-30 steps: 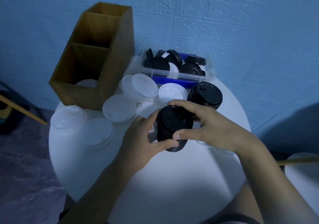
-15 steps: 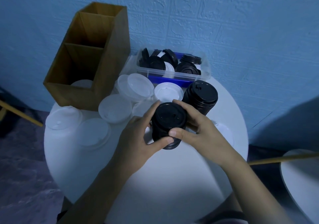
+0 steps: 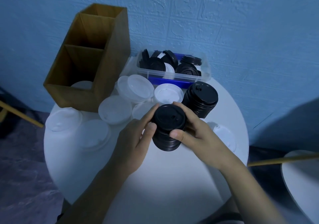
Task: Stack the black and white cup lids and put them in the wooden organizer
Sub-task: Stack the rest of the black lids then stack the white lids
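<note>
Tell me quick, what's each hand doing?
Left hand: closed on the stack of black lids.
Right hand: closed on the same stack.

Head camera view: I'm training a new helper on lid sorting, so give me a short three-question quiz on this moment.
1. True or false: both the left hand and the right hand grip the stack of black lids.
2. Where does the second black stack stand? A) inside the wooden organizer B) on the white table, beside the clear bin C) on the floor
3. Fill in: the organizer's near compartment holds something ____ in colour.

Key: 1 true; 2 B; 3 white.
</note>
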Tool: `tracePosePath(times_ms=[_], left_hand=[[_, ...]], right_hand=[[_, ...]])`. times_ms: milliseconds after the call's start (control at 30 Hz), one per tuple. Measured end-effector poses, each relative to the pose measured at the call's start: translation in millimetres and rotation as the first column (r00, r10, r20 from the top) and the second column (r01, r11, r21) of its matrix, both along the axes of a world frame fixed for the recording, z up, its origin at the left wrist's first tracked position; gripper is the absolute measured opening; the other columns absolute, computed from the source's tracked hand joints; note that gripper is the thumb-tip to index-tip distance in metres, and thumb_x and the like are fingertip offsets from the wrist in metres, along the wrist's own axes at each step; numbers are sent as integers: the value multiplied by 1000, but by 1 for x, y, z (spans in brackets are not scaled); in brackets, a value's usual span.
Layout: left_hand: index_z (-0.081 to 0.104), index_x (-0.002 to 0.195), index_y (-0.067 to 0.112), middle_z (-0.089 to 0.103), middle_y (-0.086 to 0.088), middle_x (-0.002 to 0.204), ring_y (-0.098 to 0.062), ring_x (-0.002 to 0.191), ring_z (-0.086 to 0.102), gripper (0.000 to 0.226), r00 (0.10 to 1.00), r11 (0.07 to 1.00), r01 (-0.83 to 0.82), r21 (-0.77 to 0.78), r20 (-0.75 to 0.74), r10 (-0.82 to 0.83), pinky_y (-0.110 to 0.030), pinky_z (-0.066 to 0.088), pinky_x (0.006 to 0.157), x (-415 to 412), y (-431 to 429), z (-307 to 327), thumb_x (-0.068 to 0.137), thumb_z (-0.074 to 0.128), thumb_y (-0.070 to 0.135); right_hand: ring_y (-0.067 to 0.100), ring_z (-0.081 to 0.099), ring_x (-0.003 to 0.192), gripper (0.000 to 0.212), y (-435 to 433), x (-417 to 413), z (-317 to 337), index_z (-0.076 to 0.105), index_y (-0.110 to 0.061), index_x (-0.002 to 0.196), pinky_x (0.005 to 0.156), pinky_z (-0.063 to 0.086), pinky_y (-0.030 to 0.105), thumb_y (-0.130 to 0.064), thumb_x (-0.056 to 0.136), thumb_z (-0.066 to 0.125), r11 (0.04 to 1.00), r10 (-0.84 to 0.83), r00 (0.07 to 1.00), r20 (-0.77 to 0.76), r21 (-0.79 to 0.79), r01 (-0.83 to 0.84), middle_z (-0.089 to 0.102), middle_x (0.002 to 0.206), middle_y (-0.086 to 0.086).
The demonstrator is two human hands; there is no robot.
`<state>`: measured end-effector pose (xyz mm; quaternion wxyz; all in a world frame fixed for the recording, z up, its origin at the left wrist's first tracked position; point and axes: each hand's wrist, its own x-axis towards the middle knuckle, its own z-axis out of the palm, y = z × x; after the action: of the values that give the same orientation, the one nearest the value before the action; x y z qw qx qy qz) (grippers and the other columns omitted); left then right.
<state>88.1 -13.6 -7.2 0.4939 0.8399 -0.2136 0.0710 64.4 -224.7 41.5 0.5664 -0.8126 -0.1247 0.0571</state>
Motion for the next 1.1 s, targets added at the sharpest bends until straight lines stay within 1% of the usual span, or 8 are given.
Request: tracePosePath(times_ms=[133, 367, 467, 567, 700, 800, 967, 1100], left_hand=[[40, 149, 47, 60, 29, 130, -3, 125, 56, 45, 1000, 998, 14, -54, -21, -15, -42, 51, 103, -1, -2, 7, 105, 33, 44], [38, 153, 37, 55, 19, 143, -13, 134, 52, 48, 998, 996, 50, -74, -41, -53, -48, 48, 107, -1, -2, 5, 105, 35, 42], [33, 156, 33, 55, 13, 143, -17, 133, 53, 63, 995, 994, 68, -83, -61, -73, -49, 50, 104, 1, -3, 3, 99, 45, 55], [35, 154, 35, 60, 12, 136, -20, 126, 58, 75, 999, 997, 5, -75, -50, -9, -50, 53, 98, 2, -1, -1, 91, 49, 71], [39, 152, 36, 59, 18, 131, -19, 121, 56, 73, 998, 997, -68, -44, 2, 68, -50, 52, 94, -1, 2, 1, 90, 42, 76], [34, 150, 43, 55, 26, 131, -10, 119, 54, 73, 997, 997, -71, -13, 20, 71, -43, 51, 94, -2, 0, 2, 85, 54, 71], [39, 148, 40, 56, 22, 135, -16, 122, 56, 78, 997, 997, -71, -32, 0, 71, -48, 53, 92, 1, 0, 1, 78, 65, 62], [29, 151, 49, 51, 29, 140, -11, 132, 51, 84, 998, 997, -54, -49, -14, 53, -50, 53, 99, 1, 1, 1, 77, 66, 62]], right_hand=[[10, 52, 135, 72, -1, 1, 2, 34, -28, 154, 115, 41, 38, -34, 91, 69, 1000, 15, 1000, -5, -15, -15, 59, 141, -15], [9, 51, 135, 71, -2, 0, 3, 33, -31, 154, 115, 41, 36, -34, 92, 68, 998, 24, 1000, -8, -52, -25, 59, 139, -18], [5, 48, 137, 72, -1, 1, 6, 31, -36, 154, 117, 38, 39, -45, 92, 66, 994, 45, 999, -4, -98, -45, 56, 141, -23], [-2, 40, 142, 81, -5, 5, 13, 23, -31, 160, 121, 33, 38, -54, 91, 61, 981, 84, 996, -14, -175, -85, 48, 149, -26], [-6, 44, 137, 79, -15, 10, 27, 26, -29, 159, 122, 32, 35, -33, 93, 69, 973, 113, 990, -82, -193, -127, 53, 145, -27], [-5, 50, 133, 79, -18, 12, 34, 31, -27, 158, 119, 36, 34, -22, 91, 74, 969, 110, 989, -101, -209, -129, 59, 139, -25], [-4, 56, 127, 61, -15, 15, 45, 43, -46, 139, 111, 45, 28, -16, 94, 71, 961, 161, 979, -123, -207, -184, 65, 129, -27], [3, 57, 128, 63, -13, 18, 47, 47, -32, 147, 112, 45, 40, -16, 93, 73, 963, 152, 981, -124, -207, -176, 66, 131, -20]])
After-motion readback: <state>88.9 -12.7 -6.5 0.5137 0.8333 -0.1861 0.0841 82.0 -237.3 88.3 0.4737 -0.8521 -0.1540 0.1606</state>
